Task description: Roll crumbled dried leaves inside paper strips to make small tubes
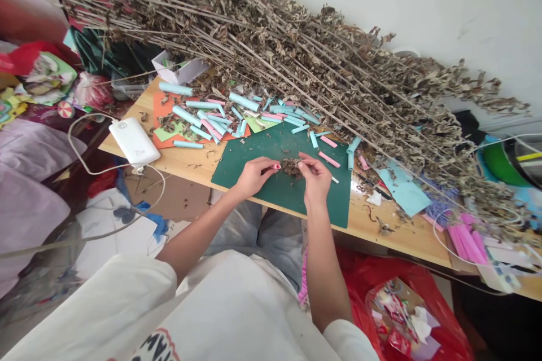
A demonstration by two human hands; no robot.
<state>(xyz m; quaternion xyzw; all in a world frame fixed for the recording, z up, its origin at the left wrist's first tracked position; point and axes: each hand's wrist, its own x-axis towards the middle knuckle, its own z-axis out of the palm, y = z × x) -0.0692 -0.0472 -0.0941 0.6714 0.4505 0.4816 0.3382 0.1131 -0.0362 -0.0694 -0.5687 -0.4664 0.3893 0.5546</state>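
Over the dark green sheet (249, 152) on the wooden table, my left hand (253, 176) is closed, thumb and fingers pinching what looks like a small pink paper tube (278, 166); most of it is hidden. A small heap of crumbled dried leaves (290, 167) lies between my hands. My right hand (317, 179) is closed at the heap's right edge, its thumb and fingertips pinching some dried leaves. Rolled blue paper tubes (244, 101) and pink paper tubes (329, 159) lie scattered behind and beside the hands.
Long dried leafy stalks (254, 39) span the table's back. A white power bank (134, 141) with a cable sits at the left edge. Light blue paper (404, 186) and pink rolls (467, 238) lie to the right. A red plastic bag (444, 310) of scraps stands below.
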